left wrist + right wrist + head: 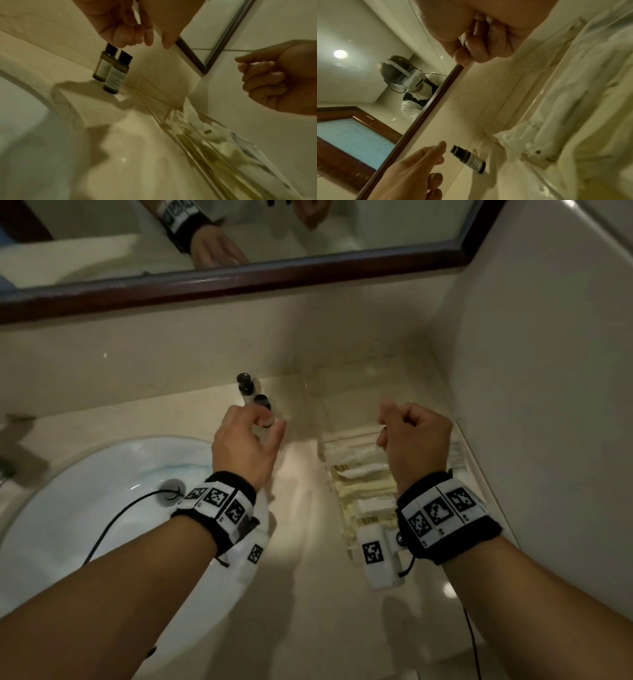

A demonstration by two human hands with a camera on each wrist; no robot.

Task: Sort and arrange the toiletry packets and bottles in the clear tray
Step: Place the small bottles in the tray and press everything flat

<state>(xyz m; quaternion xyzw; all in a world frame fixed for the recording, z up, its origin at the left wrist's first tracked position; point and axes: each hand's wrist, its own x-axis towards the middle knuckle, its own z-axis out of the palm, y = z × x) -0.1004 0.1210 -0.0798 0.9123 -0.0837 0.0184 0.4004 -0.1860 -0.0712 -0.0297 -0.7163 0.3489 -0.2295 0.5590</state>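
Two small dark-capped bottles [111,70] stand upright on the surface beside the clear tray [325,446] of packets [363,470]. The left hand [245,445] hovers just above them, fingers loosely apart; the right hand [416,436] is fisted, holding nothing. Light, rigid, likely slick: grasp around the body.

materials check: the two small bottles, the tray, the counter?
Two small bottles: likely dark tinted plastic, possibly glass; smooth walls, black caps, pale printed labels.
Tray: clear rigid plastic, probably acrylic; the counter shows through its walls, and its edges catch light.
Counter: polished cream stone or a stone-look surface; glossy, with lamp reflections and faint veining.
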